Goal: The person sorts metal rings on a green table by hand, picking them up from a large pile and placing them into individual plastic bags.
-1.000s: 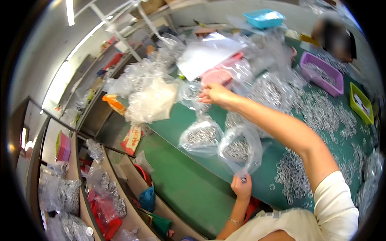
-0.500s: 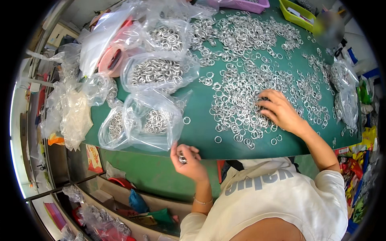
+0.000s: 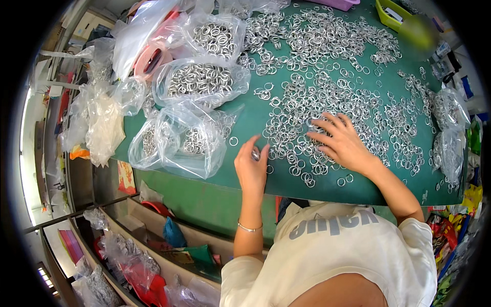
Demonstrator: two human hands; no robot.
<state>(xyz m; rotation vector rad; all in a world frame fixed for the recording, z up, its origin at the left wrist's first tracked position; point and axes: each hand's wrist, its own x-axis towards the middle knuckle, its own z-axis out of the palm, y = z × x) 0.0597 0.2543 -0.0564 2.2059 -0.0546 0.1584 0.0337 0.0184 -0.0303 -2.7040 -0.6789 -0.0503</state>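
Silver metal rings (image 3: 302, 123) lie in a loose, wide pile on the green tabletop (image 3: 240, 179). My right hand (image 3: 345, 143) rests on the near part of this pile, its fingers spread and touching rings. At the pile's left edge my left hand (image 3: 250, 169) is curled up, with a few small metal rings (image 3: 255, 154) showing between thumb and fingers. A single ring (image 3: 233, 141) lies just left of that hand. Farther left stands an open clear plastic bag (image 3: 204, 148) partly filled with rings.
More clear bags of rings (image 3: 199, 79) line the table's left side, near a pink tape roll (image 3: 153, 60). A purple tray (image 3: 337, 4) and yellow-green basket (image 3: 391, 18) stand at the back. Filled bags (image 3: 450, 138) sit at the right edge. Below left are shelf compartments (image 3: 148, 225).
My left hand has moved from beside the near bag, up and right to the pile's edge, still holding rings. My right hand has spread its fingers and shifted slightly left. The view has shifted.
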